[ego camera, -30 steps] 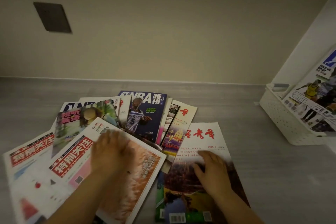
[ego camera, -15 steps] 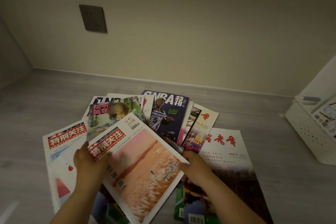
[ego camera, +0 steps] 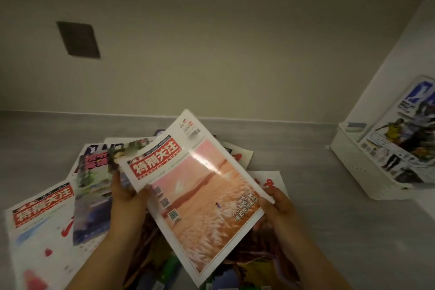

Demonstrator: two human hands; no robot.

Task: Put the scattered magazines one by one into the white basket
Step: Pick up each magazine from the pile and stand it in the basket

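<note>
Lifted clear of the pile now, the pink-and-orange cover magazine (ego camera: 200, 198) is raised and tilted toward the camera, where half a second ago it was only being pried up at its edges and a second ago it was still pressed flat under a palm. It is held from both sides: the left hand (ego camera: 128, 200) is clamped on the left edge just below the red masthead, thumb on the cover and fingers behind, and the right hand (ego camera: 276, 209) is closed on the lower right corner, most of its fingers hidden beneath the pages. Nothing else is being touched by either hand.

Underneath, the scattered magazines (ego camera: 94, 183) are left fanned over the grey floor (ego camera: 317, 231), among them a second red-masthead issue (ego camera: 42, 223) at far left and a white cover with red characters (ego camera: 268, 181) peeking out beside the right wrist. The white basket (ego camera: 357, 172) is seen well apart to the right, against the white side panel, with a basketball magazine (ego camera: 404, 139) already leaning inside it.

So the pick-up looks finished and the carry is judged to be next: a swing rightward across open floor, then a slot-in alongside the leaning issue. The glossy cover is being bowed slightly, so a firm two-sided hold seems wise until the rim is cleared. Plenty of the pile remains to be moved
</note>
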